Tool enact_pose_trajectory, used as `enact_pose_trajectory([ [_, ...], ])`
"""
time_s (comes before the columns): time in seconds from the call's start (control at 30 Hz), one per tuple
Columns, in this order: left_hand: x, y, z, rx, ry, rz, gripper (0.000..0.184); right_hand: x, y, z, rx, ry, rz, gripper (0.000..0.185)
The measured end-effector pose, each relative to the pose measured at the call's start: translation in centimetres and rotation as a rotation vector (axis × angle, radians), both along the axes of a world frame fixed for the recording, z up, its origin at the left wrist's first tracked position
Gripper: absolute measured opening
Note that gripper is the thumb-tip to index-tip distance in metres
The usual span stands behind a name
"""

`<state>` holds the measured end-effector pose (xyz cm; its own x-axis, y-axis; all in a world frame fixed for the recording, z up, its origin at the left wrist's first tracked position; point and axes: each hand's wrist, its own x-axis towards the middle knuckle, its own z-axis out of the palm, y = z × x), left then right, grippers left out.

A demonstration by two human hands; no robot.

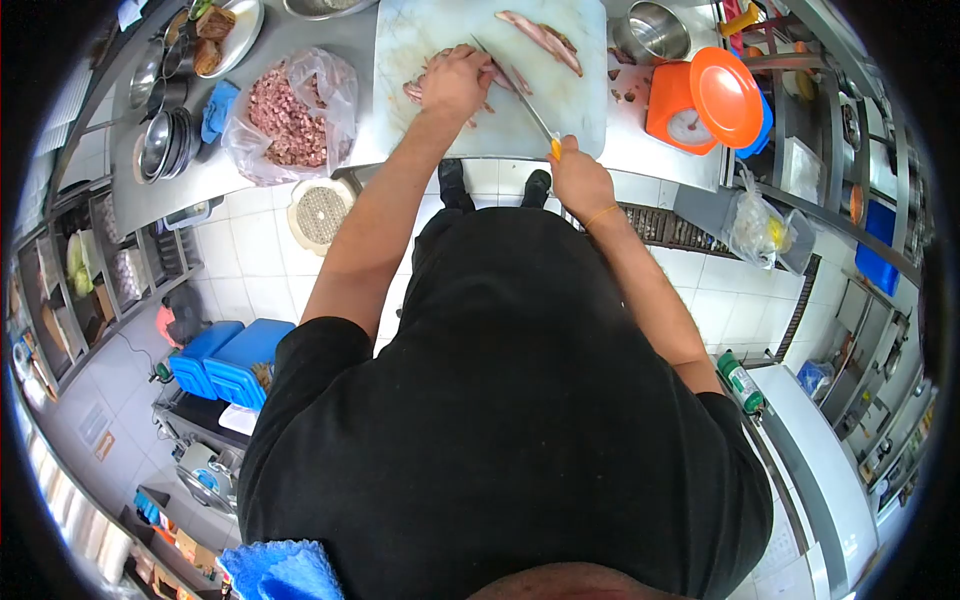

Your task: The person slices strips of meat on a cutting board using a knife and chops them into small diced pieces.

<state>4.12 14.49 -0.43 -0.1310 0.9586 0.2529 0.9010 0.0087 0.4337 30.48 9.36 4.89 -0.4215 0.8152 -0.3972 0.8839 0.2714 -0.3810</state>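
White floor tiles (260, 240) spread below the cutting board (580, 110), whose near edge lies along the front edge of the metal counter (630, 155). At the board's near right, the right hand (583, 185) grips a yellow-handled knife (525, 100), its blade slanting across the board. Just left of the board's middle, the left hand (455, 82), fingers bent, holds down a piece of meat (412, 90) beside the blade. A second strip (543, 42) lies at the board's far side. Bare metal separates the board from a bag (335, 85) of chopped meat on its left and an orange scale (670, 105) on its right, whose dial markings seem too small to read.
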Motion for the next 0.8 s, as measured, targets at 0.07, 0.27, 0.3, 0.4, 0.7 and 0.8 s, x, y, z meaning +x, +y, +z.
enact_pose_trajectory([
  [0.07,-0.1,0.0,0.0,-0.008,-0.014,-0.007,0.020,1.2,-0.7,0.0,-0.028,-0.014,-0.024,0.038],
  [0.27,-0.6,-0.2,0.4,-0.030,-0.060,-0.051,0.019,2.6,-1.5,0.7,-0.048,-0.072,-0.041,0.038],
  [0.3,-1.0,0.0,0.4,-0.023,-0.081,-0.068,0.019,2.3,-1.0,1.1,-0.034,-0.073,-0.039,0.038],
  [0.4,-1.9,0.0,-0.4,0.026,-0.096,-0.090,0.019,2.1,0.0,1.8,0.054,-0.032,-0.028,0.041],
  [0.7,-1.7,-0.2,-0.5,-0.006,-0.063,0.010,0.020,1.3,-0.8,3.2,0.035,-0.040,0.026,0.038],
  [0.8,-1.6,0.0,-0.4,0.036,-0.080,-0.004,0.021,1.0,-1.0,4.3,0.006,-0.063,0.019,0.036],
])
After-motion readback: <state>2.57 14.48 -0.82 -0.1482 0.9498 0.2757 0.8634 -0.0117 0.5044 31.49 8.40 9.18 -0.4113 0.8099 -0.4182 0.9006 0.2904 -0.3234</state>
